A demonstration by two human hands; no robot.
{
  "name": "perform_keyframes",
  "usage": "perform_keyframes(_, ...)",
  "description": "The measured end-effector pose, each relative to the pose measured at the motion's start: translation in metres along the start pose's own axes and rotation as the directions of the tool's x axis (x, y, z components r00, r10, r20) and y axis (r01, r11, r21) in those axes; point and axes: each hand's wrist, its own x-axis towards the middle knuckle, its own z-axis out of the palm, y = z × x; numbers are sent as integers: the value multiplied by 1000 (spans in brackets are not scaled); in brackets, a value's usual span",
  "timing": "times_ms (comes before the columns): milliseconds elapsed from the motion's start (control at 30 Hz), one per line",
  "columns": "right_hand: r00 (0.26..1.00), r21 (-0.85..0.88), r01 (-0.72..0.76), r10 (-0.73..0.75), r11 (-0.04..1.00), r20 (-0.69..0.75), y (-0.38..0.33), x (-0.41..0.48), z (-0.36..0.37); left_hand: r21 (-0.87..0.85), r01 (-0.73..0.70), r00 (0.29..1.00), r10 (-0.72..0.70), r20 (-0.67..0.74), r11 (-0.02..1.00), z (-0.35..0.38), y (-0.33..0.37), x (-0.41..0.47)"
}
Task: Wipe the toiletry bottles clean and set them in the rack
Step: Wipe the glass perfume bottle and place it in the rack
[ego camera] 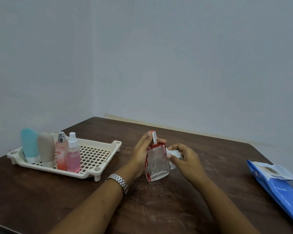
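Observation:
A clear glass perfume bottle point(157, 163) with red edges and a silver sprayer stands tilted on the table's middle. My left hand point(142, 154) grips its neck and left side, a finger resting on the red cap. My right hand point(184, 159) pinches a crumpled white wipe point(173, 155) against the bottle's right side. To the left sits a cream slotted rack point(98, 157). In it stand a blue tube point(29, 144), a beige tube point(46, 148), a peach spray bottle point(61, 151) and a pink spray bottle point(73, 153).
A blue wipes packet point(277, 184) lies at the table's right edge, its flap peeled back. The brown table point(159, 208) is scratched and meets a grey wall at the back. A metal watch point(119, 181) is on my left wrist.

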Motion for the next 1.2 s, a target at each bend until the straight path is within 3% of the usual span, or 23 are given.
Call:
perform_keyframes(233,952,-96,200,-217,975,-218,-19,-3,0,-35,72,997,-71,27,997,0,-1,1)
perform_keyframes(333,901,-227,363,-403,904,-164,-28,-7,7,-114,104,995,-104,12,988,0,1,1)
perform_keyframes(467,816,-366,542,-578,756,14,-31,-15,23,-173,166,986,-164,25,971,1,3,0)
perform_keyframes(567,794,-441,573,-602,691,89,-32,-19,33,-173,225,972,-207,115,959,-1,3,-1)
perform_keyframes(733,797,-436,548,-604,714,13,-29,-17,33,-244,260,963,-232,139,934,-1,1,2)
perform_keyframes(867,814,-439,501,-578,746,-55,-26,-15,31,-179,230,970,-211,123,956,-1,1,1)
perform_keyframes(1067,789,-459,553,-615,696,18,-30,-23,37,-180,191,978,-171,121,965,1,4,-2)
perform_keyframes(1200,803,-457,521,-595,721,-22,-27,-20,34,-174,144,987,-130,93,974,0,4,-1)
